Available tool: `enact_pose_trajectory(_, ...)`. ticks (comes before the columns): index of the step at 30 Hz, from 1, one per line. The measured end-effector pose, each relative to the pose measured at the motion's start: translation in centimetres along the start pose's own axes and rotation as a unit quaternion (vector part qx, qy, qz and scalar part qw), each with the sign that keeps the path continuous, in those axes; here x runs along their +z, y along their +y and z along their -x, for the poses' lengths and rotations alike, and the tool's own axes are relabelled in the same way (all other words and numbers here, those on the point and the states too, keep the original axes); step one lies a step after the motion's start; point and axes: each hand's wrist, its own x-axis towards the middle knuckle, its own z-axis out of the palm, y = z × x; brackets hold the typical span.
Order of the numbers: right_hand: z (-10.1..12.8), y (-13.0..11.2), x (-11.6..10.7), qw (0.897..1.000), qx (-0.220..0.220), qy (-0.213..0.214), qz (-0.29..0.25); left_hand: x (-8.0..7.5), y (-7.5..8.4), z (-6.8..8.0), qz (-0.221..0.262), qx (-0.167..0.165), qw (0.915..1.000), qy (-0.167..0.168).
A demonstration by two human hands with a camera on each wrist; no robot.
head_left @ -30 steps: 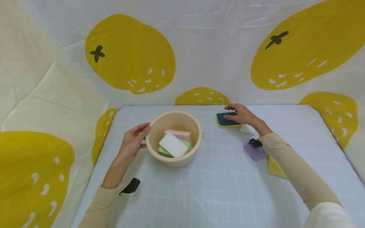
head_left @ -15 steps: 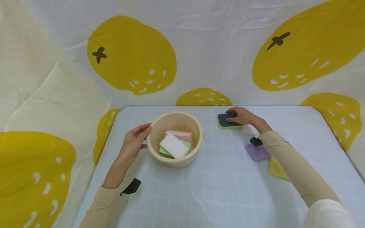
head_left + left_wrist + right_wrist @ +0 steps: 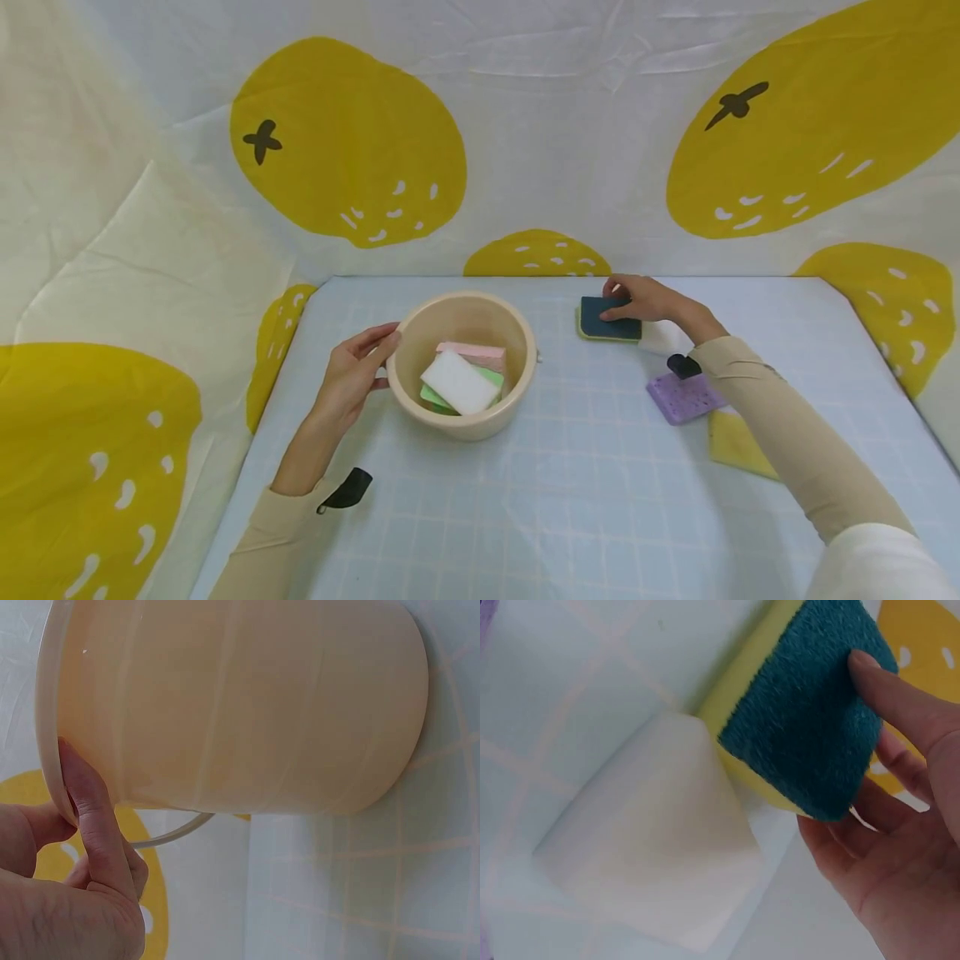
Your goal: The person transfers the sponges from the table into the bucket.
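My left hand (image 3: 347, 375) grips the rim of a beige bucket (image 3: 463, 427) at its left side, thumb and fingers pinching the lip in the left wrist view. Inside the bucket lie a white sponge (image 3: 459, 382), a pink sponge (image 3: 480, 356) and a green sponge (image 3: 491, 379). At the back of the table my right hand (image 3: 647, 300) pinches a sponge (image 3: 802, 712) with a dark teal scouring side and a yellow foam side. Its thumb presses the scouring face while the fingers curl behind. Close beside that sponge lies a white sponge block (image 3: 656, 832).
Nearer me on the right, a purple sponge (image 3: 684, 400) lies flat, with a yellow cloth-like piece (image 3: 738, 446) partly under my right forearm. The pale blue gridded table (image 3: 480, 517) meets a fabric wall (image 3: 555, 150) printed with large yellow fruit.
My right hand has closed its fingers around the teal-and-yellow sponge, which has shifted slightly right and tilted up toward the camera. My left hand and the bucket stay in place.
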Motion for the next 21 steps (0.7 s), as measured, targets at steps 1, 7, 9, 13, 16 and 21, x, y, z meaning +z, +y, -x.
enact_pose_trajectory(1, 0.2, -0.1, -0.2, 1.000, 0.000, -0.001, -0.003, 0.0, 0.0, 0.0, 0.002, 0.000, 1.0000, -0.001)
enact_pose_trajectory(7, 1.0, -0.6, -1.0, 1.000, -0.013, -0.015, -0.008, 0.1, 0.1, 0.1, 0.010, 0.010, 0.9999, -0.009)
enact_pose_trajectory(9, 1.2, -0.6, -1.2, 1.000, -0.014, -0.016, 0.000, 0.1, 0.1, 0.2, 0.009, 0.009, 0.9999, -0.009)
enact_pose_trajectory(13, 1.6, -0.9, -1.6, 1.000, -0.015, -0.011, 0.011, 0.2, 0.1, 0.2, 0.007, 0.007, 0.9999, -0.008)
enact_pose_trajectory(16, 1.9, -1.2, -1.9, 1.000, -0.009, -0.005, 0.009, 0.2, 0.1, 0.2, 0.006, 0.007, 0.9999, -0.007)
enact_pose_trajectory(21, 2.3, -1.8, -2.2, 1.000, -0.004, 0.009, -0.002, 0.2, 0.2, 0.2, 0.003, 0.007, 1.0000, -0.005)
